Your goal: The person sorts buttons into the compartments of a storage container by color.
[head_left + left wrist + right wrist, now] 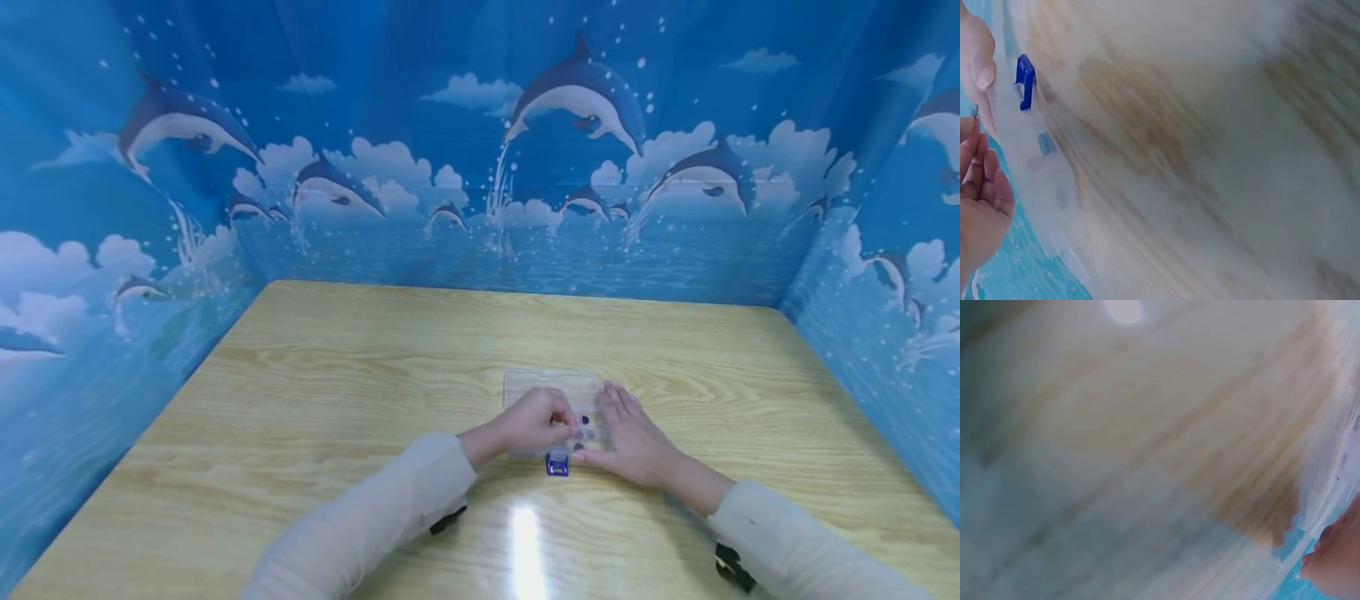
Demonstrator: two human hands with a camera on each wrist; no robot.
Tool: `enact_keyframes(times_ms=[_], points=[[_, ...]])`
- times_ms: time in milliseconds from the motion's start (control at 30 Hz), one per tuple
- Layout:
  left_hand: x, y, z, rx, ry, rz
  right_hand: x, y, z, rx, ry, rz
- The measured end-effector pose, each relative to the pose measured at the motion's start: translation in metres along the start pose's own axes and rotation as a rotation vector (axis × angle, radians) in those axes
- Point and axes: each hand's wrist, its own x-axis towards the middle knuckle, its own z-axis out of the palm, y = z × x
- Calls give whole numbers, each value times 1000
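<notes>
A clear plastic box (551, 385) with its lid raised lies on the table. In its right part are several small round dark and pale pieces (585, 420); the left hand hides much of the left part. My left hand (534, 419) is over the box, thumb and fingertips pinching a tiny bluish piece (974, 110) too small to make out. My right hand (637, 437) rests along the box's right side, fingers straight and thumb at the front edge. A blue latch (557, 465) sticks out at the front of the box.
The wood-grain table (360, 358) stretches around the box, with a bright light reflection near its front. A blue curtain (420, 233) printed with dolphins stands behind and at both sides.
</notes>
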Motion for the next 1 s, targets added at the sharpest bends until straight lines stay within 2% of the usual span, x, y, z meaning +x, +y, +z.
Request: enact_keyframes(times_ms=[267, 467, 600, 867, 1000], points=[[5, 7, 6, 113, -51, -18, 0, 0, -1, 0, 22, -11], [9, 9, 9, 309, -41, 67, 0, 0, -2, -9, 31, -17], [10, 11, 10, 404, -44, 95, 0, 0, -2, -5, 30, -14], [10, 15, 11, 438, -34, 103, 0, 2, 1, 22, 10, 17], [9, 11, 14, 416, 2, 105, 0, 1, 1, 18, 15, 13]])
